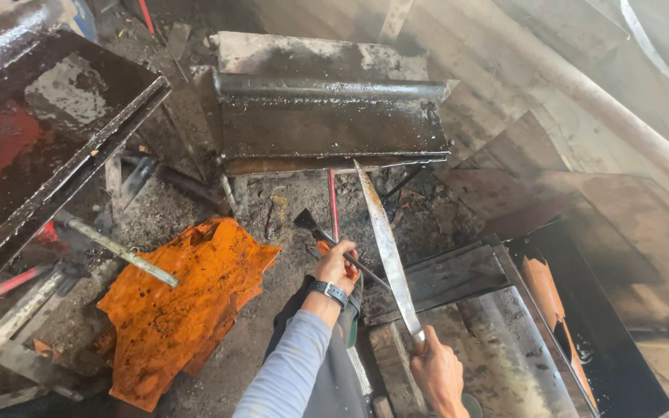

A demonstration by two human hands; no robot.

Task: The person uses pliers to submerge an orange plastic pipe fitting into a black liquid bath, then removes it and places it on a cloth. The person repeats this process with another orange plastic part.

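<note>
My right hand (439, 378) grips the near end of a long flat metal blade (385, 244). The blade slants up and away, and its tip rests against the underside of a dark steel anvil block (327, 120). My left hand (336, 265), with a watch on its wrist, is closed around the handle of a small hammer (311, 226) whose dark head sits just left of the blade. The left sleeve is grey.
A rusty orange metal sheet (180, 310) lies on the dirt floor at left. A dark oily trough (40, 147) fills the upper left. Steel plates and a tray (505, 340) sit at right. A red rod (333, 203) stands under the anvil.
</note>
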